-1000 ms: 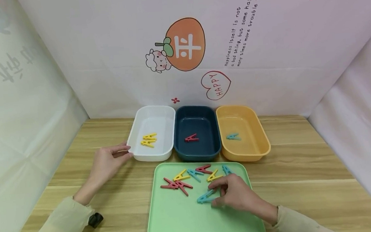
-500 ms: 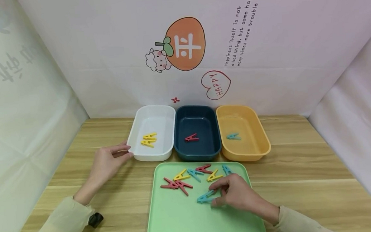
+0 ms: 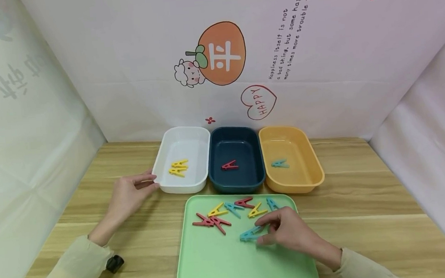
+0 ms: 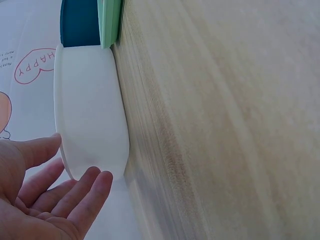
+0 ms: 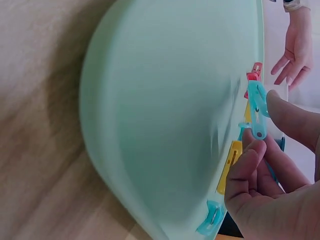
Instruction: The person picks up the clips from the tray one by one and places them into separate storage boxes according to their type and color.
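Observation:
My right hand [image 3: 291,233] pinches a light-blue clothespin [image 3: 247,235] between thumb and fingers over the green tray [image 3: 216,273]. In the right wrist view, that clothespin [image 5: 258,111] sits by the thumb tip and forefinger. Several others lie along the tray's far part: red clothespins [image 3: 203,220], yellow clothespins [image 3: 257,210] and blue clothespins [image 3: 234,209]. My left hand [image 3: 127,197] touches the near left corner of a white box [image 3: 185,141]; its fingers look relaxed against the box wall in the left wrist view.
Behind the tray the white box holds two yellow clothespins [image 3: 177,171]. Beside it, a dark blue box [image 3: 234,138] holds one red clothespin [image 3: 230,165], and an orange box [image 3: 284,137] one blue clothespin [image 3: 280,164]. A printed cloth [image 3: 142,97] hangs behind.
My right hand, with the blue clothespin, has shifted slightly to the right over the tray within the last half second. The left hand has stayed at the white box.

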`<state>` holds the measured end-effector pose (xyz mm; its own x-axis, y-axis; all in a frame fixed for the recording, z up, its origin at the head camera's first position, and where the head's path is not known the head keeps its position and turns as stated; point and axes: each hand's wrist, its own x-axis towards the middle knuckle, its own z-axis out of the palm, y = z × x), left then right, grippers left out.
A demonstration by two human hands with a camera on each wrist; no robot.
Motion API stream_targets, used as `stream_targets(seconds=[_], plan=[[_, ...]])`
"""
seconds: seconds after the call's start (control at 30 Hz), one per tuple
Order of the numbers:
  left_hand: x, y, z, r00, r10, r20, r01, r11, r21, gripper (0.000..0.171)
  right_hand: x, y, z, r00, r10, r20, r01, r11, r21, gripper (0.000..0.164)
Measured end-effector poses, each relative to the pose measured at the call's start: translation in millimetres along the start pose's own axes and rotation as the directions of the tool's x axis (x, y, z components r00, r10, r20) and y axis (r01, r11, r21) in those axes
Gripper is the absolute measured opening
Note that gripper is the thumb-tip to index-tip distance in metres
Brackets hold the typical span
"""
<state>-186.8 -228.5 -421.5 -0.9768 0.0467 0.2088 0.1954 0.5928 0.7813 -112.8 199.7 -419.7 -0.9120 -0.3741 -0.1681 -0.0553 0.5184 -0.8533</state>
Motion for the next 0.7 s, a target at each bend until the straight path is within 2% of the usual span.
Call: stream_targets(seconds=[0.5, 0.7], plan=[[-1.2, -0.8, -0.8, 1.0, 0.007, 0.001, -0.007, 1.0, -0.004, 0.031, -3, -7, -14, 0.999, 0.007, -0.042, -0.007, 1.0, -0.006, 0.031], [-0.2, -1.9, -0.6, 1.0, 0.005, 0.005, -0.005, 1.0, -0.004, 0.031, -5, -14, -25, 0.997, -0.021, -0.067, 0.021, 1.0, -0.009, 0.031]])
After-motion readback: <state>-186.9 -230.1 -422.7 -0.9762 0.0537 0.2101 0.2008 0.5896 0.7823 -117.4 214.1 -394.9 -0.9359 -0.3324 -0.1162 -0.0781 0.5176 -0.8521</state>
